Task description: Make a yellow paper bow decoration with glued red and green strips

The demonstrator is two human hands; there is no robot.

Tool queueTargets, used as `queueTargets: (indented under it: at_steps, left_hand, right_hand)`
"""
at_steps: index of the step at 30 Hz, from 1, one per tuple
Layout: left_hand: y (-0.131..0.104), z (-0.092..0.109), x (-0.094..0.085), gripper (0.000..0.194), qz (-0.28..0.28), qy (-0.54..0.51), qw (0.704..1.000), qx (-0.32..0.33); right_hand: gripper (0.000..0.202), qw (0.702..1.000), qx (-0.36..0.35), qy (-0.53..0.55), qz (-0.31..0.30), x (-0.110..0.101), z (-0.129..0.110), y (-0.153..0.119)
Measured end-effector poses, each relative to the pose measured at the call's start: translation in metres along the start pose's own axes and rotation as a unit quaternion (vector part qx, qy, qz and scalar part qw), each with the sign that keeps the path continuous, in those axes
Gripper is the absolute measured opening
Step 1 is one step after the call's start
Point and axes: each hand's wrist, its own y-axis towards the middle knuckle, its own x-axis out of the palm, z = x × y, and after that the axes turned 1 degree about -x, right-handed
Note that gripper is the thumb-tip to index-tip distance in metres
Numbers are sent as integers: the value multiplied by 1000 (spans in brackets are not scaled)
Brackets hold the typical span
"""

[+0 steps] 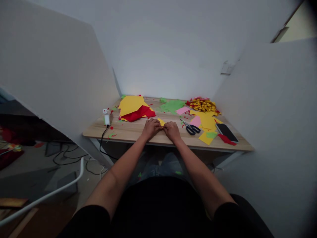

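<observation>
A small yellow piece of paper or felt (161, 122) is pinched between my two hands at the front of the wooden table (133, 130). My left hand (151, 128) has its fingers closed on the left edge of the piece. On the right edge, the fingers of my right hand (172, 130) are closed too. The fingertips nearly meet and cover the near part of the piece. Just right of my right hand lie scissors with dark handles (192, 129), their blades pointing away to the left.
Yellow sheets (132, 105) with red ones (135, 114) lie at back left, near a white corded glue gun (106, 117). Green scraps (172, 105), a pile of folded yellow pieces (203, 105) and a phone (226, 132) are farther right. Partitions (274, 105) flank the table.
</observation>
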Motion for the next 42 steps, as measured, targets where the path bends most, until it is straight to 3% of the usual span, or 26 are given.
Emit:
queueTargets:
  at_steps: [3,5,8,12,17,22,25,35,42]
  left_hand:
    - [-2,5,-2,15,40,-45,998,-31]
    - [-5,9,3,22,60,-84,993,-63]
    - [-5,12,21,37,32,-161,980,-115]
    - [7,14,50,30,-18,-258,950,-175]
    - [23,12,64,37,4,-326,918,-226]
    - [18,7,60,38,49,-351,899,-258]
    - [15,8,58,38,55,-358,893,-266]
    - [13,14,52,38,8,-374,890,-261]
    - [8,15,52,38,-16,-376,891,-254]
  right_hand:
    - [6,994,46,84,47,4,7,2]
    - [16,981,92,149,87,6,15,5]
    - [31,947,159,251,120,9,29,10]
    - [36,905,201,362,96,9,37,10]
    - [36,877,204,431,49,6,35,7]
    - [34,880,206,428,-2,10,30,4]
    - [35,886,214,411,0,11,29,3]
    - [36,892,252,375,22,6,36,0]
    - [36,899,236,369,20,5,32,-1]
